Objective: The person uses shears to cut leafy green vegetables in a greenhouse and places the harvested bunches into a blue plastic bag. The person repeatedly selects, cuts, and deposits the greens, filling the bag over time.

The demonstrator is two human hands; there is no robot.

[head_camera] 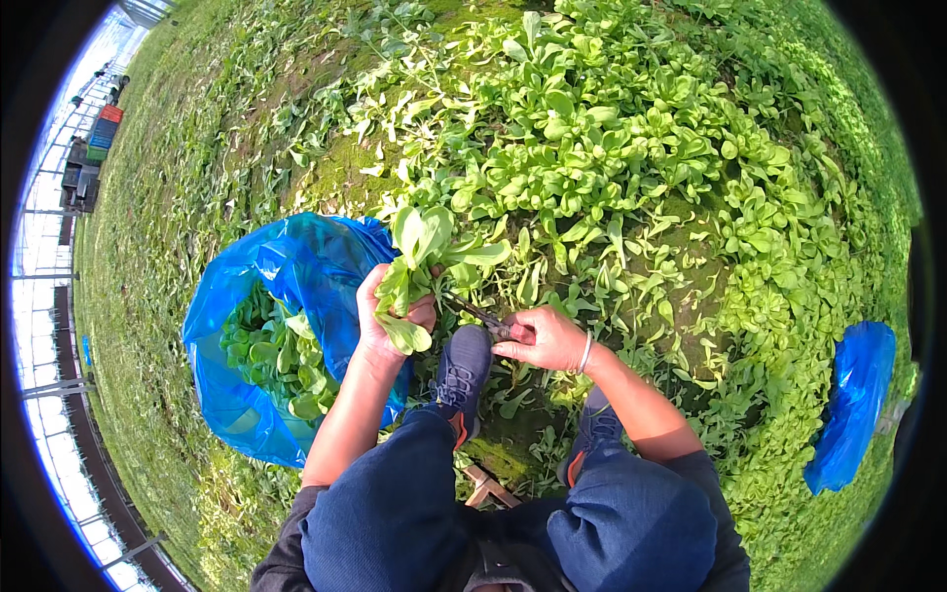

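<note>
My left hand [381, 314] is closed around a leafy green plant [422, 244], its broad pale-green leaves spreading above and below the fingers. In my right hand [551, 339] are small dark scissors [477, 312], their blades reaching towards the base of the plant. Whether the tips touch the stem I cannot tell. Just left of my left forearm stands a blue plastic bag [214, 296], its mouth gaping. Cut leafy greens [285, 359] fill the part of the bag that shows.
Dense low greens [592, 140] grow ahead and to the right. Sparse leaves and mossy soil [344, 166] lie at the left. My shoes [466, 362] flank a wooden piece [488, 488], perhaps a stool. Another blue bag [851, 407] lies far right. Stacked crates [103, 133] stand far left by the greenhouse wall.
</note>
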